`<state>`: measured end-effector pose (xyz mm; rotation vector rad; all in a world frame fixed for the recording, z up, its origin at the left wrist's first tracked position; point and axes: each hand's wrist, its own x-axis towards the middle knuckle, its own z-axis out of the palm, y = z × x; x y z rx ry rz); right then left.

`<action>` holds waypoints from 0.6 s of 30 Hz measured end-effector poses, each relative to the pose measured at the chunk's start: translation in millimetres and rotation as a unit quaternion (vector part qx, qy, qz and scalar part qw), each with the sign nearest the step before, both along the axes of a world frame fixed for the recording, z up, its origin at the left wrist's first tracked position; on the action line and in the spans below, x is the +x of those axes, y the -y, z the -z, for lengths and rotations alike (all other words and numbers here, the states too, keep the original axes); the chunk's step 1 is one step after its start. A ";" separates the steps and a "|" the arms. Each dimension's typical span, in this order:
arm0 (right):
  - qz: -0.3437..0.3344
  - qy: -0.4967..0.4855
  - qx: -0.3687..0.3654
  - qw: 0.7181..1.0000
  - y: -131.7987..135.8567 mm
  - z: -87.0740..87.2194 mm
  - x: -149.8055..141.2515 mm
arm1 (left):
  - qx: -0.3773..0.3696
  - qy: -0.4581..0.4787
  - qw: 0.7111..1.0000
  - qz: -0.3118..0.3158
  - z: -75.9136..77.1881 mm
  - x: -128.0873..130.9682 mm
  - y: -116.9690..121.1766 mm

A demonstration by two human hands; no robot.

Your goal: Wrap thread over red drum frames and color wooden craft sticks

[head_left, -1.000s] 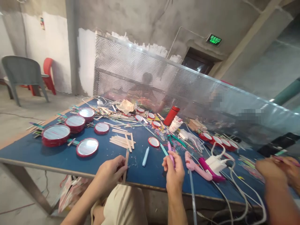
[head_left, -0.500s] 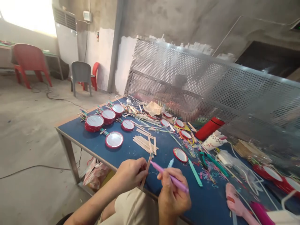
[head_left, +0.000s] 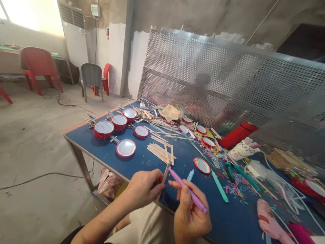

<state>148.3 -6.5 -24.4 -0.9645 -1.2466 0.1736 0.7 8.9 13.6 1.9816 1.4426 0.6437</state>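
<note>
Pinching flat wooden stick (head_left: pixel 165 177) in left hand (head_left: pixel 149 186), purple pen (head_left: pixel 186 189) in right hand (head_left: pixel 191 213) — near round, red-rimmed disc (head_left: pixel 202 165) on counter (head_left: pixel 101 145).

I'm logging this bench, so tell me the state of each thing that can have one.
Wooden stick: held in left hand
Purple marker: in right hand, uncapped
Light blue marker: lying down
Teal marker: lying down
Red bottle: lid on
Patterned cup: items inside
Pink glue gun: power unclear
Round mirrors: partly stacked
Gray chair: unoccupied
</note>
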 end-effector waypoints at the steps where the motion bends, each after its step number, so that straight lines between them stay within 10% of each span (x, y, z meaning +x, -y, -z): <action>1: 0.000 0.005 0.001 1.000 -0.2 0.2 0.4 | 0.000 -0.002 1.000 -0.001 -0.4 0.1 0.0; 18: -0.010 -0.005 -0.003 1.000 -0.6 -3.7 1.1 | -0.004 0.002 1.000 -0.007 -2.1 0.3 1.2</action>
